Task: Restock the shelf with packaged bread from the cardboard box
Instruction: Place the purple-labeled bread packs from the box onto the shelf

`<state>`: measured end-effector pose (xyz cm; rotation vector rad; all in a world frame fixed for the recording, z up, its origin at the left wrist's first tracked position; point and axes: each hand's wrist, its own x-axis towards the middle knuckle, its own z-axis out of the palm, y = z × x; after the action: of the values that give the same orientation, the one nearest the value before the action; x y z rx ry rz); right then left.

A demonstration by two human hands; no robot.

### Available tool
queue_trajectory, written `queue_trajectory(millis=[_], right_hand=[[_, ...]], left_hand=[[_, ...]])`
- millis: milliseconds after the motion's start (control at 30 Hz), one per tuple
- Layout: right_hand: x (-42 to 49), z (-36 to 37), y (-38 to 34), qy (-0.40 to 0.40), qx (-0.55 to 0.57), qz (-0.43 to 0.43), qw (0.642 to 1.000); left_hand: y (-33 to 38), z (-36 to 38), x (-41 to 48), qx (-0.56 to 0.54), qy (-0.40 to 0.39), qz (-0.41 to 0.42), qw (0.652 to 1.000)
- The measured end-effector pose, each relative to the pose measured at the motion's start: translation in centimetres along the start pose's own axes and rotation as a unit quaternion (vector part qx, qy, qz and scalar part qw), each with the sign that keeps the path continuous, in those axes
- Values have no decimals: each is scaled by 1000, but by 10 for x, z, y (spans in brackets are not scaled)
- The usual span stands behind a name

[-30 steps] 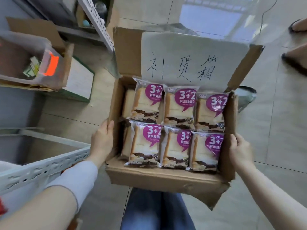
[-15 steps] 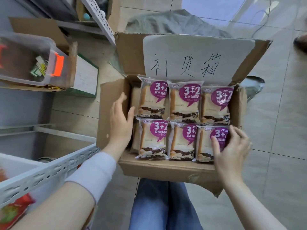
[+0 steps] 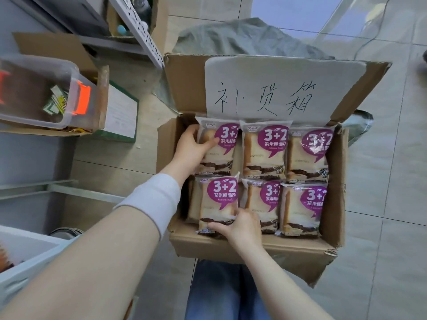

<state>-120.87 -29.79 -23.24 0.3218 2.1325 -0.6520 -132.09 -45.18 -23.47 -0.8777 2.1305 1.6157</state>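
An open cardboard box (image 3: 256,247) rests on my lap and holds several bread packs with purple "3+2" labels, laid in two rows. My left hand (image 3: 191,148) grips the far left pack (image 3: 221,155) by its left edge, thumb across its front. My right hand (image 3: 238,225) pinches the bottom of the near left pack (image 3: 219,199), which stands a little raised above its neighbours. More packs lie beneath the top layer at the left. The white metal shelf (image 3: 27,257) shows at the lower left.
A white paper sign with handwriting is stuck on the box's upright back flap (image 3: 277,88). On the left, a clear plastic bin (image 3: 41,93) with an orange latch sits in another carton. A perforated shelf post (image 3: 138,31) and grey cloth (image 3: 249,40) lie beyond, on tiled floor.
Both hands left the box's outer sides and reached inside. The left hand took hold of the far left pack; the right hand crossed from the near right pack to the near left one.
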Motion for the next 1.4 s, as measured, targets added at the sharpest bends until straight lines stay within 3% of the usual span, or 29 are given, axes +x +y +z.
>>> queue_trajectory(millis=[167,300,500,633,833,1133,1400], right_hand=[[-32,-29,15,-41,210,-19,977],[-72,-67,31,-49,296,-14,954],[-147,-125,38,-52,248,-120,960],[-206,-150,42,-91,208,-220,949],[-308,-156,31,-122,142,-348,919],[-456,-98,-61,-269,120,-483,825],[-558,20,-187,-332,124,-540,763]], left_hand=[[11,-22,-33,-24,34,35,999],[43,-52,-83,-70,91,64,991],[98,-100,-210,-174,172,133,960],[113,-122,-328,-165,243,182,938],[123,-155,-506,-142,403,237,872],[72,-262,-712,-199,542,264,773],[-18,-376,-768,-259,584,236,732]])
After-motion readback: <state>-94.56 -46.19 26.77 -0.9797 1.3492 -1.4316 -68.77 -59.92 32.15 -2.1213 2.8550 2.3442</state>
